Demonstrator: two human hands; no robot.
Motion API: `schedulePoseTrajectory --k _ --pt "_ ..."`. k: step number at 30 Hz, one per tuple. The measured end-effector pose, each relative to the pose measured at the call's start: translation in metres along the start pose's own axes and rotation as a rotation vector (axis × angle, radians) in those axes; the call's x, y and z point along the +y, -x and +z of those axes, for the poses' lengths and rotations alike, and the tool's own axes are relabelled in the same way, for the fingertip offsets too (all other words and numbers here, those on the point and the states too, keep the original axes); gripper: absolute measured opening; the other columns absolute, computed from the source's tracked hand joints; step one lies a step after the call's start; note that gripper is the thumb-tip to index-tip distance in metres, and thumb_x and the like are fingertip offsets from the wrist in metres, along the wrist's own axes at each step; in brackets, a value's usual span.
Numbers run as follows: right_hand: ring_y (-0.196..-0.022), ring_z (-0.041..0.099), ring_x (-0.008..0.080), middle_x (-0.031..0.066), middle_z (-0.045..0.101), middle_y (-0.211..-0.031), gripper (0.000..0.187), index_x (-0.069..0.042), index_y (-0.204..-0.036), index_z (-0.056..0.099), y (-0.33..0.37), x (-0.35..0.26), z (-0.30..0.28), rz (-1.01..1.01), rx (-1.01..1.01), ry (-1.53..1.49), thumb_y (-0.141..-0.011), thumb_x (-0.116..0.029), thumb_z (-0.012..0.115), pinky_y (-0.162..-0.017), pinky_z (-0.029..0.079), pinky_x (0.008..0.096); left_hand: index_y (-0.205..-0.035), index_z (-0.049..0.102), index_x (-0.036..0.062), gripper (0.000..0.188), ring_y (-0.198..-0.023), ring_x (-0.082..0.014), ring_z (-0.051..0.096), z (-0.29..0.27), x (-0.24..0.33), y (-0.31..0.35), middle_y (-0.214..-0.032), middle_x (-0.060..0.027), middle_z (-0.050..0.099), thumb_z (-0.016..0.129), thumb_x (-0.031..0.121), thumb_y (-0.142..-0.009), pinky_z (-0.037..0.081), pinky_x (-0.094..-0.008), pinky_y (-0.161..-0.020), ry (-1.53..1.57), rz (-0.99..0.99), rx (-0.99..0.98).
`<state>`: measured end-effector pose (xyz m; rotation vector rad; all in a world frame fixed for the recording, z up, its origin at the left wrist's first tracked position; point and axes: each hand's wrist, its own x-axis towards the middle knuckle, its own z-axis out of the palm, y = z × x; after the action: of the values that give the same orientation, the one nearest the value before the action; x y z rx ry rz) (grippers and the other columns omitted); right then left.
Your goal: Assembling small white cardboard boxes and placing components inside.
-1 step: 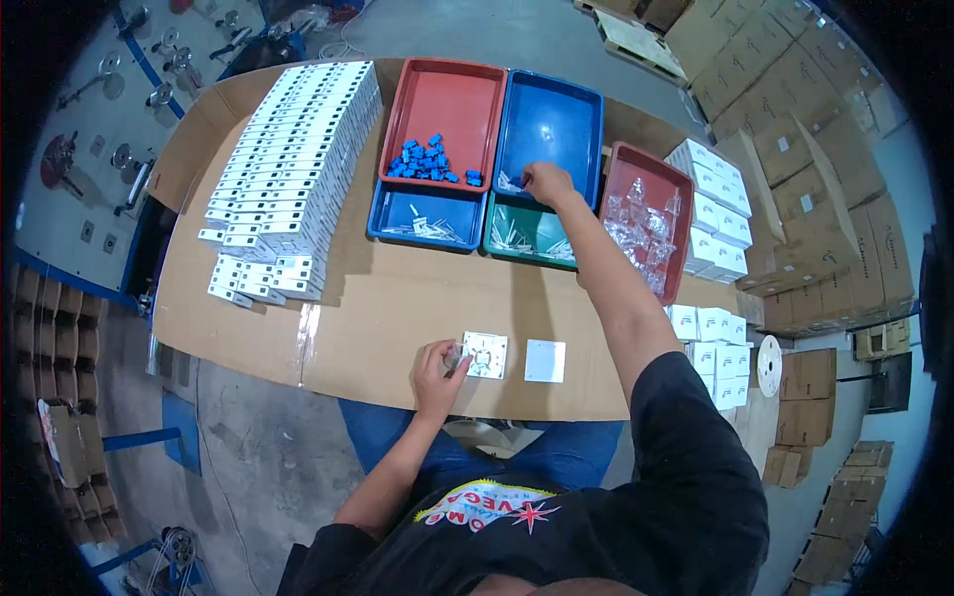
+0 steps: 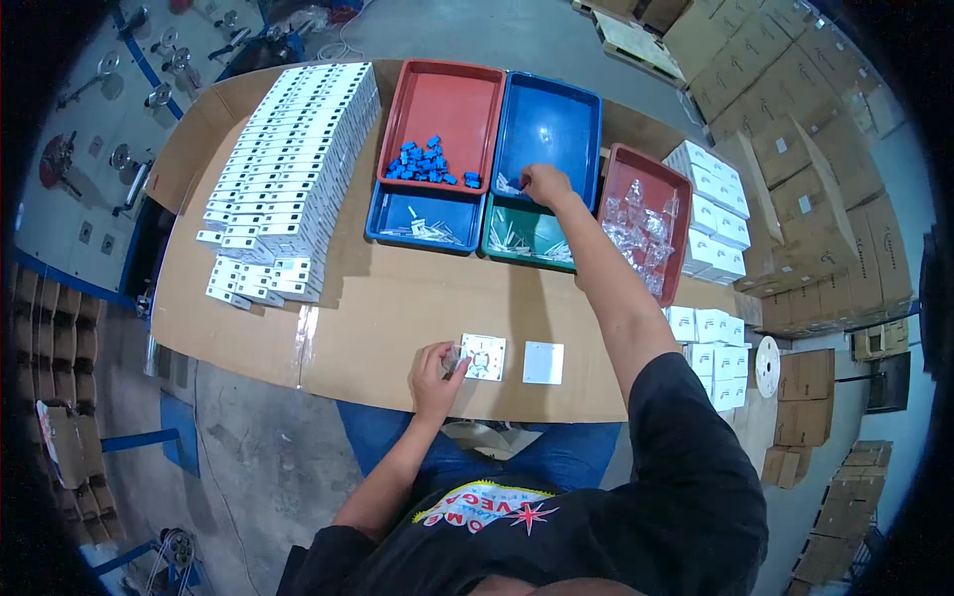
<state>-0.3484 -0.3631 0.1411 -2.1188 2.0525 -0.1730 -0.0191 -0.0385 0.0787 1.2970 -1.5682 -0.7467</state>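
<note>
At the table's near edge, my left hand (image 2: 435, 379) has its thumb and fingers closed round a small clear plastic piece (image 2: 454, 356). That piece lies against the left side of a white square plate (image 2: 484, 358) with fittings on its face. To the right of it lies a plain pale square plate (image 2: 543, 364). My right arm stretches far forward. Its hand (image 2: 547, 186) is closed, fingertips down, at the near end of a deep blue tray (image 2: 552, 114), beside small pale pieces (image 2: 508, 184). Whatever those fingers grip is hidden.
A red tray (image 2: 447, 94) holds blue connectors (image 2: 422, 162). Shallow blue (image 2: 383, 221) and green (image 2: 532, 214) trays hold thin pale pieces. Another red tray (image 2: 621, 169) holds clear plastic parts (image 2: 641, 233). Stacked white boxes stand at left (image 2: 288, 159) and right (image 2: 717, 214).
</note>
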Motion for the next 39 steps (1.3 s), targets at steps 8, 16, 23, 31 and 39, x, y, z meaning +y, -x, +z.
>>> schedulePoseTrajectory --k 8,16,23,31,39 --pt "-0.096 0.073 0.0351 0.0167 0.077 -0.099 0.022 -0.009 -0.101 0.078 -0.015 0.008 -0.002 -0.076 -0.141 -0.146 -0.081 -0.011 0.068 -0.083 0.057 0.0454 -0.111 0.069 0.0009 0.037 -0.092 -0.0262 0.068 0.000 -0.007 0.002 -0.104 -0.0122 0.068 0.087 0.011 -0.080 0.056 -0.0365 -0.082 -0.063 0.003 -0.007" --pt "-0.080 0.072 0.0167 0.0088 0.077 -0.087 0.018 0.000 -0.101 0.078 0.020 0.075 -0.013 0.056 0.170 -0.625 -0.085 -0.008 0.075 -0.072 0.057 0.0310 -0.112 0.070 0.0026 0.040 -0.096 -0.0283 0.069 0.006 -0.004 0.004 -0.104 -0.0115 0.070 0.087 0.020 -0.081 0.056 -0.0386 -0.083 0.006 -0.043 -0.017" --pt "-0.095 0.072 0.0187 0.0131 0.076 -0.103 0.024 0.003 -0.116 0.073 0.172 0.029 -0.003 0.330 0.194 -1.189 -0.093 0.000 0.069 -0.083 0.058 0.0287 -0.112 0.070 0.0045 0.040 -0.099 -0.0324 0.068 0.000 -0.006 -0.002 -0.108 -0.0122 0.070 0.086 0.024 -0.082 0.056 -0.0412 -0.084 -0.078 0.047 0.023" --pt "-0.084 0.071 0.0149 0.0120 0.076 -0.103 0.025 0.004 -0.118 0.070 0.304 -0.115 0.059 0.196 -0.025 -1.284 -0.093 0.002 0.071 -0.075 0.058 0.0267 -0.112 0.070 0.0050 0.038 -0.100 -0.0297 0.068 -0.003 -0.005 0.001 -0.109 -0.0106 0.069 0.086 0.020 -0.082 0.055 -0.0389 -0.085 -0.027 0.032 0.021" --pt "-0.069 0.066 0.0148 0.0100 0.077 -0.090 0.021 -0.003 -0.111 0.073 0.294 -0.157 0.052 -0.077 -0.049 -0.808 -0.091 -0.010 0.075 -0.065 0.054 0.0311 -0.117 0.069 0.0060 0.039 -0.103 -0.0297 0.068 -0.001 -0.006 0.004 -0.112 -0.0094 0.068 0.083 0.020 -0.084 0.055 -0.0400 -0.087 -0.067 0.097 0.003"
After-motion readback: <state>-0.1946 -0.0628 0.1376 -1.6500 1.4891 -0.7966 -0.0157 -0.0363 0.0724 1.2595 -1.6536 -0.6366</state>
